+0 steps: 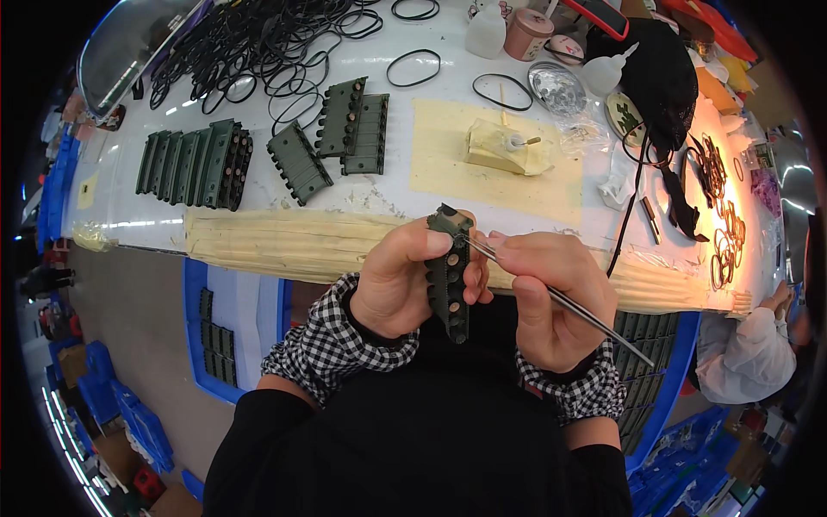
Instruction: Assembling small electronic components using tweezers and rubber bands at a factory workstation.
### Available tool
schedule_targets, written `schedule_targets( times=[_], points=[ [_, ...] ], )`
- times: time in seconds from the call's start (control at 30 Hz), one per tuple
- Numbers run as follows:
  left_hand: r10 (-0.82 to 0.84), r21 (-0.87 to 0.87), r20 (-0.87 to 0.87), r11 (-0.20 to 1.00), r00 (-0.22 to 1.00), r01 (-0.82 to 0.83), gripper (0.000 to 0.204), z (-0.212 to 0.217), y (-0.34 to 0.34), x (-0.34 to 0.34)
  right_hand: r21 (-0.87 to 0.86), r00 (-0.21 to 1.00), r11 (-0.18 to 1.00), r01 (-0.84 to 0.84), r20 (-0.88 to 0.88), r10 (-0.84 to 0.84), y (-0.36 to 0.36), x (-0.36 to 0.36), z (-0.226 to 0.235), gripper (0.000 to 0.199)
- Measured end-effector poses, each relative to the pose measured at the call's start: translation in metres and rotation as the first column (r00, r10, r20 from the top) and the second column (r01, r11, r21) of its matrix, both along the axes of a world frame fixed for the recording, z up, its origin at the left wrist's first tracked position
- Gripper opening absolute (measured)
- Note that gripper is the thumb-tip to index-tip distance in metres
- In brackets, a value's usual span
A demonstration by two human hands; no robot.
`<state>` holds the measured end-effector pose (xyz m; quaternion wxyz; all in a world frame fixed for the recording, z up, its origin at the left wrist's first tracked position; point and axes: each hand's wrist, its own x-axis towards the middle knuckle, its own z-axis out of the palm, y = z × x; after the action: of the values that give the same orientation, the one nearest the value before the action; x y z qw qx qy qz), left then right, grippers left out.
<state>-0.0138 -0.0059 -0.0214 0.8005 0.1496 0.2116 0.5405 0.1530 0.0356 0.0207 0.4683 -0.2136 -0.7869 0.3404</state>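
Note:
My left hand [389, 277] grips a dark green plastic toy tank hull piece [448, 289], held upright with its row of round wheels facing me. Its thumb presses near the top end. In my right hand [558, 289] is a slim metal pointed tool [594, 319], pinched between thumb and fingers. The tip meets the upper part of the green piece; the exact contact is too small to make out. Both hands are just off the table's near edge, above my lap.
Similar green pieces [194, 164] stand in a row on the table, with several more [297, 162] beside them. Black rubber bands [250, 52] lie heaped behind. A taped block [508, 151] sits mid-table. Blue trays [207, 379] holding green parts flank me. Another person's sleeve [745, 358] shows at right.

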Motion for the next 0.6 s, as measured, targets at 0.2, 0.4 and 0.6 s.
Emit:
schedule_targets(
  times=[0.2, 0.4, 0.6],
  points=[
    [0.054, 0.06, 0.107, 0.996, 0.993, -0.06, 0.032, -0.011, -0.001, 0.003, 0.219, 0.992, 0.974, 0.061, 0.091, -0.083, -0.003, -0.001, -0.005, 0.011],
    [0.112, 0.135, 0.059, 0.984, 0.992, -0.119, 0.031, -0.012, 0.002, 0.008, -0.022, 0.994, 0.999, 0.044, -0.094, -0.046, -0.005, -0.005, -0.017, 0.011],
    [0.133, 0.17, 0.055, 0.975, 0.99, -0.141, 0.031, -0.013, 0.004, 0.006, -0.089, 0.986, 0.996, 0.028, -0.161, -0.043, -0.006, -0.009, -0.023, 0.012]
  ],
)
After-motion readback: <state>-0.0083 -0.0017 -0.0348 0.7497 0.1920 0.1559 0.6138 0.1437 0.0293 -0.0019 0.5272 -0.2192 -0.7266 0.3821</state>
